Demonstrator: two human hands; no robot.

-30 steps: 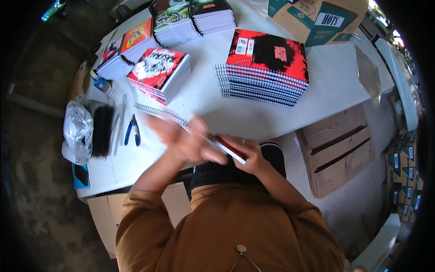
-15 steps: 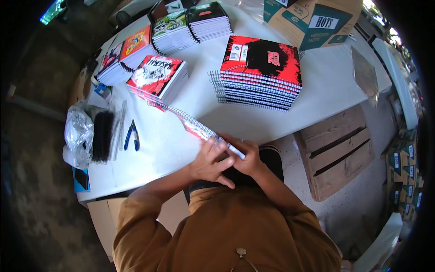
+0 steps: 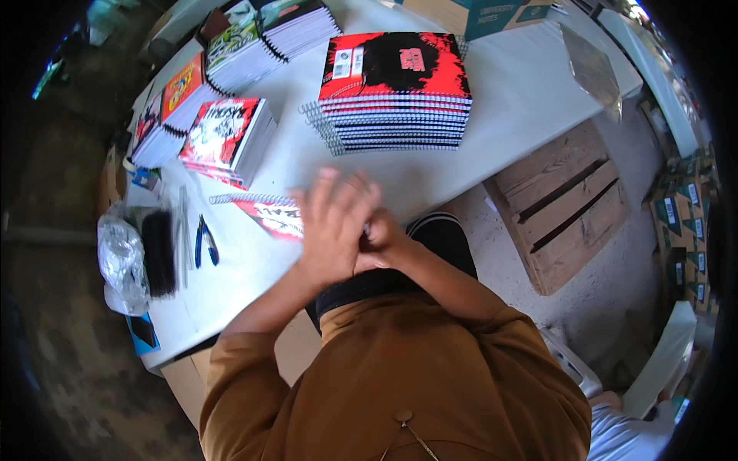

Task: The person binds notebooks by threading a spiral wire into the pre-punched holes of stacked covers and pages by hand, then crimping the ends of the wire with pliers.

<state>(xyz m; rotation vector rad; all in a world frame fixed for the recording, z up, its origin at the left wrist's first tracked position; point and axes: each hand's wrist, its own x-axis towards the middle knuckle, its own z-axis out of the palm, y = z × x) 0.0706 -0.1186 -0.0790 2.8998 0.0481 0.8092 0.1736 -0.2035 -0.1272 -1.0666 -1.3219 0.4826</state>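
Observation:
A spiral notebook (image 3: 270, 218) with a red and white cover lies slanted at the table's near edge, its wire coil along the far side. My left hand (image 3: 332, 223) is over its right part, fingers stretched out and slightly blurred. Beside and partly behind it, my right hand (image 3: 382, 240) has its fingers curled round the notebook's right end; the left hand hides most of that grip. Just beyond stands a small stack of red and white notebooks (image 3: 223, 138). A taller stack of red and black spiral notebooks (image 3: 396, 92) rises farther right.
Blue-handled pliers (image 3: 205, 242), loose wire coils (image 3: 183, 238), black coils (image 3: 158, 253) and a clear plastic bag (image 3: 123, 253) lie at left. More notebooks (image 3: 238, 46) line the far left. A wooden pallet (image 3: 565, 203) is at right; another person's pale sleeve (image 3: 626, 438) shows lower right.
My left hand has risen over the notebook, its fingers now pointing away from me. The notebook has turned to lie more level across the view. The whole view has shifted a little.

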